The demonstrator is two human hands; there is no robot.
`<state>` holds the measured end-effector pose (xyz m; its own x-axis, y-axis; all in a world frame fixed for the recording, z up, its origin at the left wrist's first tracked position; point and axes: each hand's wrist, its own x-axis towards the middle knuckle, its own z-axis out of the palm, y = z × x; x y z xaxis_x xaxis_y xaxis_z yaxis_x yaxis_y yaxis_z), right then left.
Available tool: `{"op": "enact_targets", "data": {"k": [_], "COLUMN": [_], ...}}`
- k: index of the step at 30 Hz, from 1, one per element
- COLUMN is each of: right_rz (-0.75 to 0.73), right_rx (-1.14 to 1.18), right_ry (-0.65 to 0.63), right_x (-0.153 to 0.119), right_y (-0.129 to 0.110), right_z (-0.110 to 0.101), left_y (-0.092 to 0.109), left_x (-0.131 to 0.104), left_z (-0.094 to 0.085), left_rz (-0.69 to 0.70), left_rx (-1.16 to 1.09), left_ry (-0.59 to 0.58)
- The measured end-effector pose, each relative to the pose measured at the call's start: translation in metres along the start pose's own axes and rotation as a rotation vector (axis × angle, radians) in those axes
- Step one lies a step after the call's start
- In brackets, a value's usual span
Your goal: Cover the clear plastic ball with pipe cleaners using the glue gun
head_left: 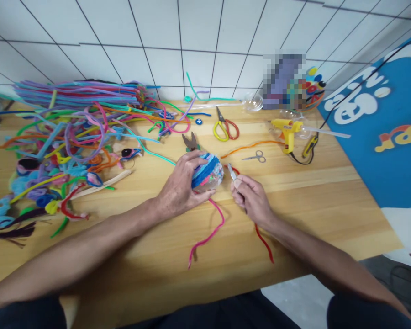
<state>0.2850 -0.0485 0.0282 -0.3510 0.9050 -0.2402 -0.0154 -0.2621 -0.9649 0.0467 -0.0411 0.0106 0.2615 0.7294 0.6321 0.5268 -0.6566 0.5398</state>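
My left hand [180, 183] is wrapped around the left side of a clear plastic ball [210, 171], partly covered with blue bands and with pink and white bits inside or on it. In my right hand [251, 196], just right of the ball, is a slim silver-tipped tool [232, 172] that looks like a craft knife. Its tip points up and left, apart from the ball. A pink pipe cleaner [221, 219] trails below the ball. The red pipe cleaner [264, 244] passes under my right hand. Pliers [191, 142] lie right behind the ball, their handles mostly hidden.
Tangled pipe cleaners [85, 132] and a bundled stack [78, 95] cover the table's left side. Behind the ball lie yellow-and-red scissors [225, 127]. Small scissors [256, 157], an orange pipe cleaner [250, 146] and a yellow glue gun [288, 130] with its cord sit to the right.
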Motion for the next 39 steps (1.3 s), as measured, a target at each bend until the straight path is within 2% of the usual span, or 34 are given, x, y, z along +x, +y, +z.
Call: {"op": "enact_targets", "data": {"k": [3, 6, 9, 16, 23, 29, 33, 39], "right_rz": [-0.045, -0.061, -0.066, -0.065, -0.042, -0.021, -0.021, -0.038], "right_rx": [-0.037, -0.184, -0.319, -0.371, -0.252, -0.2, -0.231, -0.298], "right_ry": [-0.031, -0.162, -0.236, -0.248, -0.179, -0.206, -0.274, -0.285], "right_x": [-0.003, -0.006, -0.006, 0.001, -0.001, -0.004, -0.007, -0.004], "right_y": [-0.007, -0.009, -0.009, -0.01, -0.012, -0.02, -0.015, -0.012], "right_z": [-0.005, -0.005, -0.004, -0.001, 0.005, -0.002, -0.007, -0.005], "left_y": [-0.002, -0.003, -0.003, -0.004, -0.001, 0.001, 0.001, 0.002], "left_x": [0.001, 0.004, 0.004, 0.0, -0.001, -0.001, -0.001, -0.002], "left_z": [-0.001, 0.0, 0.0, 0.002, 0.003, 0.001, 0.001, 0.002], "left_rz": [-0.025, -0.032, -0.023, 0.039, 0.045, 0.029, 0.021, 0.038], "left_rx": [-0.024, -0.039, -0.032, 0.015, 0.043, 0.065, 0.056, 0.049], "left_ry": [0.014, 0.027, 0.022, -0.005, -0.013, -0.035, -0.016, -0.019]}}
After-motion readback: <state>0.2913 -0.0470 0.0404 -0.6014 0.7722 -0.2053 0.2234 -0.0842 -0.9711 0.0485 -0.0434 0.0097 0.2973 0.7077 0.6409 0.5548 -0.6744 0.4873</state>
